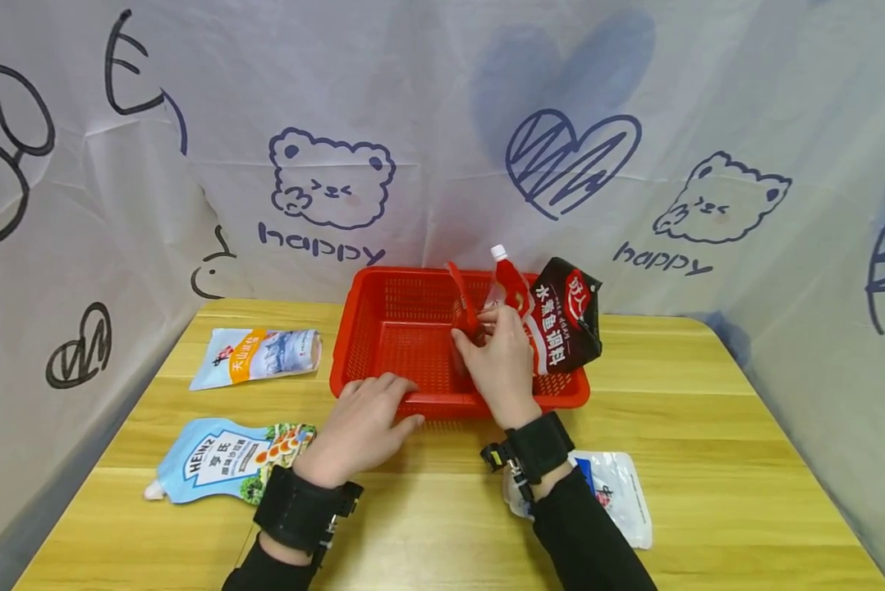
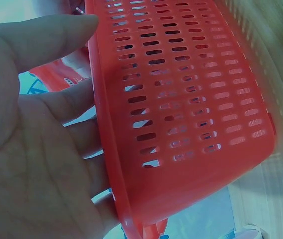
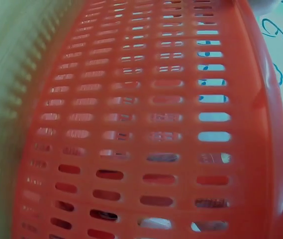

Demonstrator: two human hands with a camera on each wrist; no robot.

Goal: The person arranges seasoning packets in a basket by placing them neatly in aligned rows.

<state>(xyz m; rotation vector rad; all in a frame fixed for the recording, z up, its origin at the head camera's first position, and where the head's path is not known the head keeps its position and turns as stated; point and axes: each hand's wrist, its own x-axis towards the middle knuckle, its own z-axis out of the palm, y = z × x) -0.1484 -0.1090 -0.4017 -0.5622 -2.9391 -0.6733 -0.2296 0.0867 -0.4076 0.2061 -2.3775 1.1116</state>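
My left hand [image 1: 361,427] rests on the front left rim of a red plastic basket [image 1: 354,328]. Its fingers reach over the rim; in the left wrist view the thumb [image 2: 56,40] lies straight, its tip at the rim. Inside the basket, my right hand [image 1: 502,361] pinches a narrow red packet [image 1: 463,295] between thumb and fingers, its lower part hidden. Just right of it are a red pouch with a white cap [image 1: 511,283] and a black seasoning packet [image 1: 568,316] leaning over the right rim. The perforated basket wall [image 3: 146,109] fills most of the right wrist view.
On the wooden table [image 1: 428,525], a blue and orange packet [image 1: 254,357] lies left of the basket. Nearer sits a light blue Heinz pouch [image 1: 221,461], partly behind my left wrist. A white packet [image 1: 623,497] lies partly under my right forearm. A drawn-on white cloth [image 1: 442,123] hangs behind.
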